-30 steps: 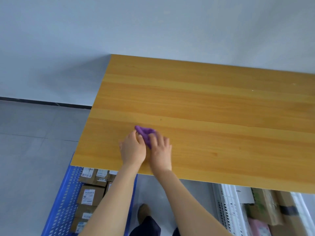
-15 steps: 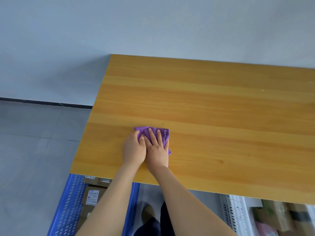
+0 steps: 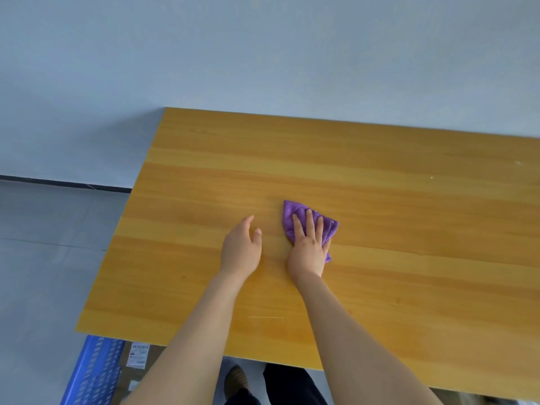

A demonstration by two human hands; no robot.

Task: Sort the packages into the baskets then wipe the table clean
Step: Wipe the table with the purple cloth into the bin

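Note:
A folded purple cloth [image 3: 293, 214] lies on the wooden table [image 3: 380, 229], left of centre. My right hand [image 3: 309, 247] presses flat on the cloth with straight fingers, covering its near half. My left hand [image 3: 241, 247] hovers or rests on the bare wood just left of the cloth, fingers relaxed, holding nothing. A blue basket [image 3: 93, 372] stands on the floor under the table's front left corner, with a labelled cardboard package [image 3: 139, 354] inside; the table edge and my left arm hide most of it.
A grey wall runs behind the table and grey floor tiles stretch to the left. My shoe [image 3: 236, 378] and dark trouser leg [image 3: 292, 384] show below the table's front edge. Small white specks [image 3: 431, 177] lie on the wood at the far right.
My right hand has slid the cloth away from the front left area toward the middle of the table. My left hand has come off the cloth and now sits apart from it.

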